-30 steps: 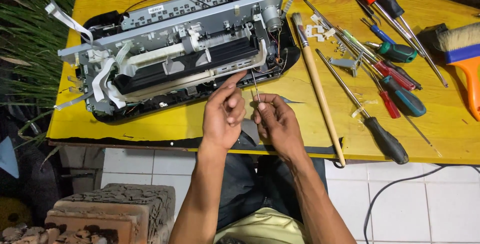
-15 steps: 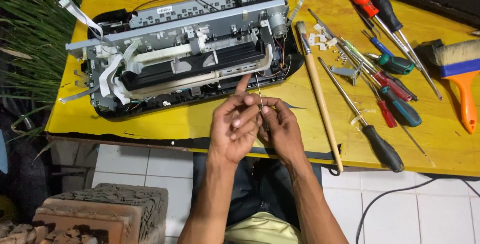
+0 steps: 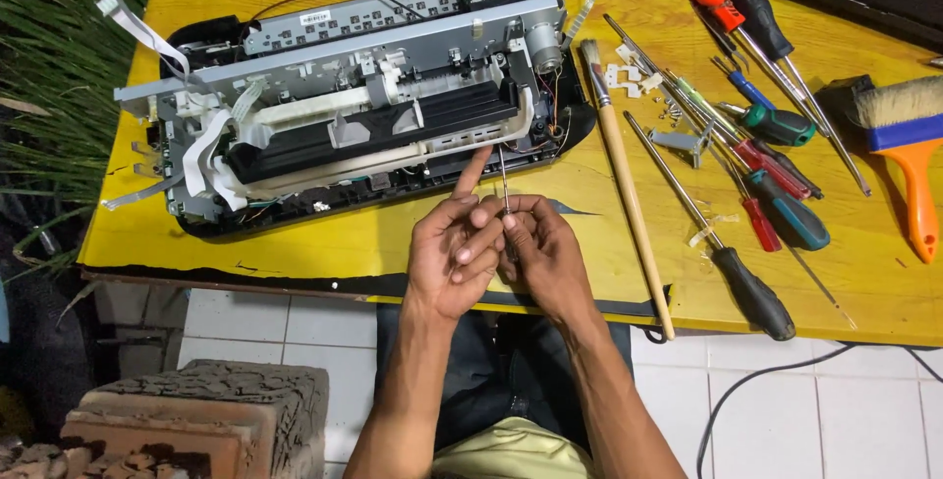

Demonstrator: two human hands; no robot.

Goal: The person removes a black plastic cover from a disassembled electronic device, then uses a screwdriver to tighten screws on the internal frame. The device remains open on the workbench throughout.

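A stripped printer chassis [image 3: 363, 115] with grey metal rails and white plastic parts lies on the yellow table [image 3: 295, 238]. In front of it my two hands meet over the table's near edge. My right hand [image 3: 545, 258] pinches a thin metal rod or small screwdriver [image 3: 504, 179] that stands upright, its tip close to the chassis. My left hand [image 3: 452, 253] presses against the right hand's fingers, its index finger stretched toward the chassis.
Several screwdrivers [image 3: 761, 174] lie to the right, beside a long wooden-handled brush [image 3: 629, 204] and small white parts [image 3: 629, 76]. An orange-handled paintbrush [image 3: 909, 145] sits at the far right. Bricks [image 3: 196, 420] stand on the tiled floor below, grass to the left.
My hands have stayed together at the same spot. The left index finger stays extended and the thin tool stays upright; only the camera view shifted a little.
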